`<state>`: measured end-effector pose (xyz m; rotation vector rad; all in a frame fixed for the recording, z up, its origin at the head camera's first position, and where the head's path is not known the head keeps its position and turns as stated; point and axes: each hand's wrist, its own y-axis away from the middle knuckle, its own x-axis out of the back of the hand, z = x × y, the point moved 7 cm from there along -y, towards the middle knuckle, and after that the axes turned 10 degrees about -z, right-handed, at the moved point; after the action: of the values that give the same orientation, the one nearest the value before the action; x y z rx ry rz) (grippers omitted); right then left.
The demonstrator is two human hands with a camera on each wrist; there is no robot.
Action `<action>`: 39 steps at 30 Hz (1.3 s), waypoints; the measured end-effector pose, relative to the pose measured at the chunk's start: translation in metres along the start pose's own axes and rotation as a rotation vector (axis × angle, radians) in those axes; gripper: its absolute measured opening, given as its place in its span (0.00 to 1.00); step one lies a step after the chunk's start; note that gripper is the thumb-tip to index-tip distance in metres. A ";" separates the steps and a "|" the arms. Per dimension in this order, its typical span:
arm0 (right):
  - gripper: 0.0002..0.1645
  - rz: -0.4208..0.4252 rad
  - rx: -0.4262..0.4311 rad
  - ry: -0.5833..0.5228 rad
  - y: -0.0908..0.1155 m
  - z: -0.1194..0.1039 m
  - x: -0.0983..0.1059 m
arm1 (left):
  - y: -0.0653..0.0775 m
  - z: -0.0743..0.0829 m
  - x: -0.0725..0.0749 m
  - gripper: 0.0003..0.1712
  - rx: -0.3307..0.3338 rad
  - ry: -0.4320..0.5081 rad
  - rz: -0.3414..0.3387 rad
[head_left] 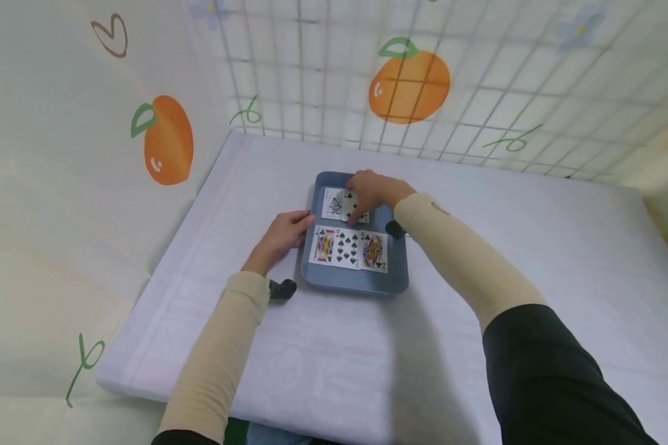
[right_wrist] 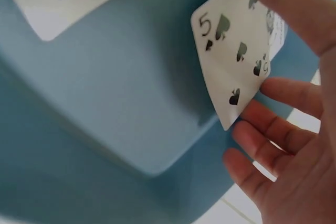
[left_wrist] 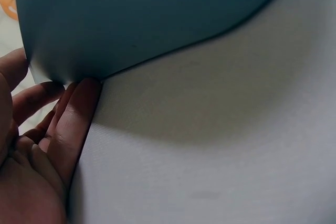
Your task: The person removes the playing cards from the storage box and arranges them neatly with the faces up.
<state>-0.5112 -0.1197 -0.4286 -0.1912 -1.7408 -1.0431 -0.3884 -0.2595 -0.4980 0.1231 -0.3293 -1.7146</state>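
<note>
The right hand (head_left: 375,188) pinches a white five of spades playing card (right_wrist: 231,56) near its edge, thumb over the face and the index finger at the side. The card is tilted rather than lying flat, and the other fingertips reach down by the tray's wall. Taking the far side of the tray as twelve o'clock, this card is at about twelve, its edge meeting a white card with a black-and-grey figure (head_left: 332,203) at eleven.

Nearer the person lies a row of three face-up cards: a colourful king (head_left: 324,245) at about eight o'clock, a black-pipped ten of spades (head_left: 347,248) at seven and a colourful queen (head_left: 373,252) at five.

All five are inside a shallow blue tray with rounded corners (head_left: 362,286). At its nine o'clock side the left hand (head_left: 282,232) grips the rim between thumb and fingers, seemingly to steady it. The tray rests on a tabletop covered in white cloth (head_left: 562,247).

The step in hand appears to be placing or adjusting the five in the far row. The next move probably calls for lowering it flat and loosening the pinch without nudging its neighbour.
</note>
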 end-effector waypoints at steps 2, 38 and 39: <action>0.58 0.005 -0.007 -0.003 0.004 0.001 0.000 | 0.000 0.001 -0.002 0.31 -0.005 0.006 0.000; 0.57 0.047 -0.078 -0.024 0.075 0.038 0.014 | 0.006 0.003 -0.011 0.32 0.005 -0.009 0.022; 0.56 0.051 -0.077 -0.025 0.077 0.039 0.013 | 0.006 0.003 -0.011 0.32 0.004 -0.011 0.019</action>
<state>-0.4999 -0.0497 -0.3778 -0.2967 -1.7104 -1.0756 -0.3814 -0.2487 -0.4943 0.1125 -0.3411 -1.6964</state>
